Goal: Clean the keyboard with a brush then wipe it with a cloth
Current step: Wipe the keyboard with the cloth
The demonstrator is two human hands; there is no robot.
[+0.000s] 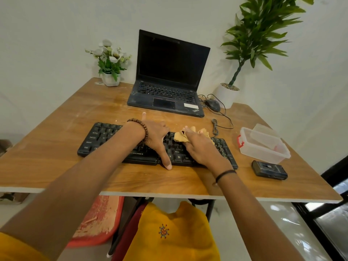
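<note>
Right now my left hand (156,134) lies spread across the middle of the black keyboard (105,136). Its grip is wide open and holds nothing: the thumb reaches down past the front edge onto the tabletop (75,113), and one finger points out past the back edge. My right hand (201,147) sits just beside it on the right half of the keyboard, fingers laid fairly straight and pressing the yellow cloth (179,137) down on the keys. That grip is flat rather than curled. The cloth bunches up between my two hands and pokes out beyond my fingertips.

The keyboard lies near the front edge of the tabletop, its right end a little farther from me than its left end. Behind it stands an open laptop (169,76) with a dark screen, a wired mouse (212,104) to its right. A clear plastic box (263,146) sits to the right of the keyboard, with a small black device (269,170) nearer me. A pot of white flowers (110,63) stands at the back left, and a leafy plant (259,34) stands at the back right.
</note>
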